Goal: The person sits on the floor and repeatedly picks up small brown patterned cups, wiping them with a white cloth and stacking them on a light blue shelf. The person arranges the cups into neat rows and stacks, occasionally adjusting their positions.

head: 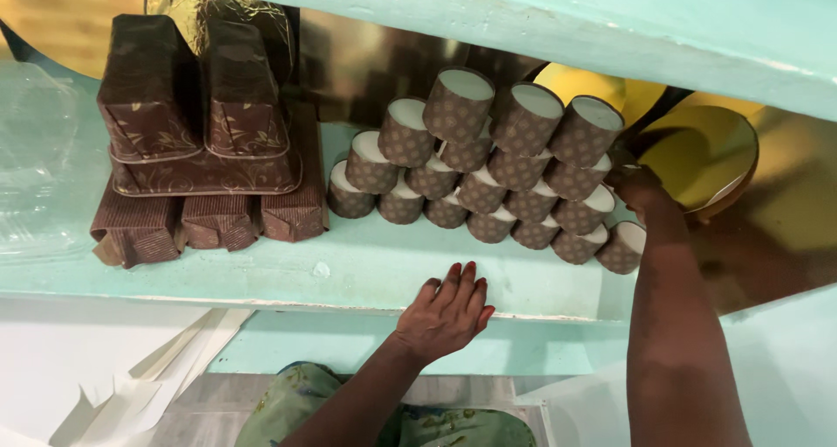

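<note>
So the left hand (446,312) is lying flat, palm down, fingers spread a bit, on the front edge of the mint-green shelf (261,268). It's not holding anything, just resting there. The right hand (641,190) is reaching deep into the shelf at the right end of the pile of brown paper baking cups (484,163). It's touching the cups there, but the fingers are tucked behind them, so I can't tell if it's actually got hold of one or how open it is.

As for how far along things are: I'd say the pile looks mostly built. The cups lie on their sides in nested stacks, white bottoms facing out, piled several rows high across the middle of the shelf. No loose cups sit anywhere else in view, so what's left, if anything, seems to be at that right end where the hand is.

Other stuff: on the left of the shelf there's a heap of brown loaf-shaped paper moulds (196,129), some standing on top of others and touching the cups' left end. Gold round cake boards (697,150) lean at the back right, just behind the right hand, so that corner is tight. The shelf above (567,28) hangs low over the pile. Clear plastic sheeting (44,159) is on the far left.
</note>
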